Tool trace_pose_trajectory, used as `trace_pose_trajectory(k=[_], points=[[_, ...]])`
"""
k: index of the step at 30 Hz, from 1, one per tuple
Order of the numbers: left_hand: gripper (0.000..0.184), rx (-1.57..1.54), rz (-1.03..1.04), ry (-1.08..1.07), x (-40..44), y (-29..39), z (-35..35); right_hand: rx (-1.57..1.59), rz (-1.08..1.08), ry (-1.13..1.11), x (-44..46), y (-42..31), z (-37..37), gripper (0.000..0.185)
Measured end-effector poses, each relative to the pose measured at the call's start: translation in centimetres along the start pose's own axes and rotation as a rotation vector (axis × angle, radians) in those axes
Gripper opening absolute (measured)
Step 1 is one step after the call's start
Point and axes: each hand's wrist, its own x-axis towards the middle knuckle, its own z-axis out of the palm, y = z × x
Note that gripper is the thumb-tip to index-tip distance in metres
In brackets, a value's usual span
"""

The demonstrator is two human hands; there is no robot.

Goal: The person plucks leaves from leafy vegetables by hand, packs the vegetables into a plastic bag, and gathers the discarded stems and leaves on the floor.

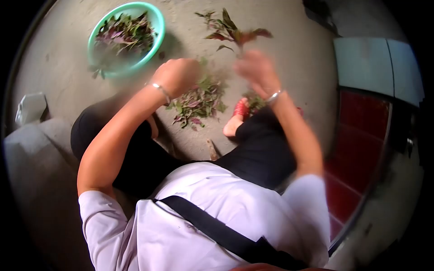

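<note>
My right hand, blurred by motion, is closed round the lower end of a leafy stem with green and reddish-purple leaves, like amaranth greens. The leaves point away from me. To its left, my left hand is curled into a fist; whatever its fingers hold is hidden and smeared. Below and between the hands, a loose pile of green and purple leaves lies on the floor. Beyond my left hand stands a turquoise basin partly filled with similar leaves.
I sit low over the concrete floor, knees apart. My foot in a red sandal is beside the pile, with more greens near it. Dark red tiles and pale panels are at right. A pale object stands at far left.
</note>
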Motion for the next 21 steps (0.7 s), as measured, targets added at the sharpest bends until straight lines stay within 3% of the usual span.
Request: trace_pose_trajectory(k=[4,8,11,15,16,19,21], points=[[0.019,-0.63,0.093,-0.015,0.6,0.1,1.8,0.153,-0.142,-0.138,-2.7,-0.7,1.5,0.016],[0.025,-1.124,0.151,-0.033,0.2,2.5,0.6,0.076,-0.219,-0.084,-2.6,0.5,1.4,0.013],[0.025,-1.463,0.195,-0.11,0.1,2.4,0.3,-0.031,-0.31,-0.189,-2.8,0.8,1.4,0.017],[0.032,-1.547,0.089,-0.116,0.5,2.5,0.0,-0.044,-0.3,-0.132,-2.4,1.4,0.7,0.016],[0.038,-1.363,0.063,-0.013,0.4,3.2,-0.3,-0.074,-0.301,-0.131,-2.4,1.4,0.3,0.016],[0.039,-1.52,-0.03,-0.101,0.7,3.8,-0.7,-0.146,-0.296,-0.123,-2.3,1.6,-0.4,0.016],[0.032,-1.436,0.004,-0.065,0.7,3.9,-0.7,-0.172,-0.287,-0.118,-2.3,1.5,-0.3,0.015]])
